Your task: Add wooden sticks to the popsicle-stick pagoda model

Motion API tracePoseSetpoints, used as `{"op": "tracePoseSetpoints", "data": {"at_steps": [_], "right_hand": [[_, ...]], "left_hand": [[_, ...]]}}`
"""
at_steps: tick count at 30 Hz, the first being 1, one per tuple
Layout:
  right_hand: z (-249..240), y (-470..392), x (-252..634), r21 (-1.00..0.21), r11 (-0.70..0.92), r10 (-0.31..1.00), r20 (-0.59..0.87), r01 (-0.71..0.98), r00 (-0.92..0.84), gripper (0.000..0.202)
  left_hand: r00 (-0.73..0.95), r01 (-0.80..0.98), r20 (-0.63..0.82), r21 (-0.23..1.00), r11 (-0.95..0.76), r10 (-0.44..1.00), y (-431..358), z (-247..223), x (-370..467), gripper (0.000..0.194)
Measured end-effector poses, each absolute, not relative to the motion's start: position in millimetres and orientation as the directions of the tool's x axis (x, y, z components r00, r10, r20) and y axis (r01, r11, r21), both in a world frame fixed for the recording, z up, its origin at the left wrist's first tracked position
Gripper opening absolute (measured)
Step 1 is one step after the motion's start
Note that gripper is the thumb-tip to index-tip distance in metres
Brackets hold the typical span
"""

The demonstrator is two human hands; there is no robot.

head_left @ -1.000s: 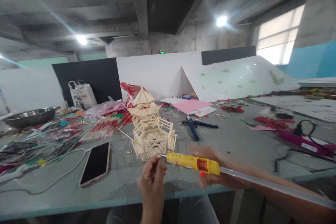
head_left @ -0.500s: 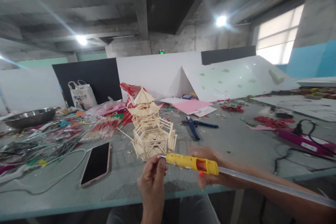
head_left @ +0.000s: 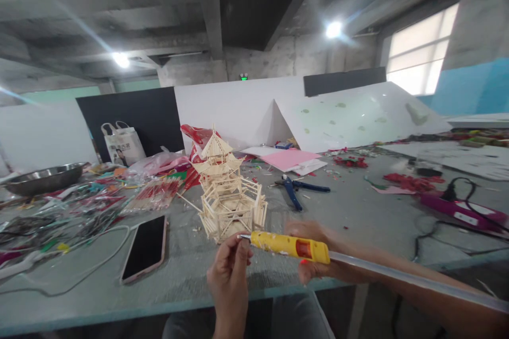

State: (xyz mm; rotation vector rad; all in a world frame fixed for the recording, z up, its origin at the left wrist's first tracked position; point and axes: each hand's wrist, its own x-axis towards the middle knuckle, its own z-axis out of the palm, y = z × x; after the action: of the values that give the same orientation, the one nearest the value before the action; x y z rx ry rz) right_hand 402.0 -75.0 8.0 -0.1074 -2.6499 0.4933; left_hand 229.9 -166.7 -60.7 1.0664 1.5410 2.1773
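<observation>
A yellow glue gun (head_left: 278, 244) with a long clear glue stick (head_left: 397, 274) behind it lies level in my right hand (head_left: 318, 251), whose fingers wrap round its far side. Its metal tip meets the fingertips of my left hand (head_left: 230, 270). Those fingers are pinched together; whatever small piece they hold is too small to make out. Just beyond my left hand stands a tiered pagoda model (head_left: 228, 196) of pale thin sticks, upright on the grey table (head_left: 186, 275). One stick leans out from its left side.
A phone (head_left: 145, 249) and white cable lie left of the model. Blue-handled pliers (head_left: 292, 193) rest behind my right hand. Farther left are bagged sticks (head_left: 153, 193) and a metal bowl (head_left: 45, 177); a purple power strip (head_left: 461, 209) sits at right.
</observation>
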Motion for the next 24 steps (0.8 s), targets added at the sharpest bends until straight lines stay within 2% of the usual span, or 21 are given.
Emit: {"op": "tracePoseSetpoints", "data": {"at_steps": [5, 13, 18, 24], "right_hand": [[10.0, -77.6, 404.6, -0.463, 0.886, 0.230, 0.372, 0.035, -0.900, 0.046], [5.4, -74.8, 404.4, -0.475, 0.880, 0.224, 0.399, 0.009, -0.889, 0.045], [9.5, -77.5, 405.0, -0.463, 0.885, 0.232, 0.363, 0.041, -0.902, 0.047], [10.8, -79.1, 404.7, -0.459, 0.889, 0.213, 0.406, 0.004, -0.888, 0.045]], "left_hand": [[-0.698, 0.158, 0.387, 0.904, -0.398, 0.603, -166.1, -62.6, 229.5, 0.026], [-0.694, 0.112, 0.369, 0.903, -0.414, 0.618, -168.4, -58.2, 229.8, 0.025], [-0.692, 0.039, 0.351, 0.890, -0.453, 0.631, -168.0, -57.6, 230.2, 0.025], [-0.692, 0.025, 0.344, 0.890, -0.455, 0.635, -168.1, -56.5, 229.1, 0.025]]}}
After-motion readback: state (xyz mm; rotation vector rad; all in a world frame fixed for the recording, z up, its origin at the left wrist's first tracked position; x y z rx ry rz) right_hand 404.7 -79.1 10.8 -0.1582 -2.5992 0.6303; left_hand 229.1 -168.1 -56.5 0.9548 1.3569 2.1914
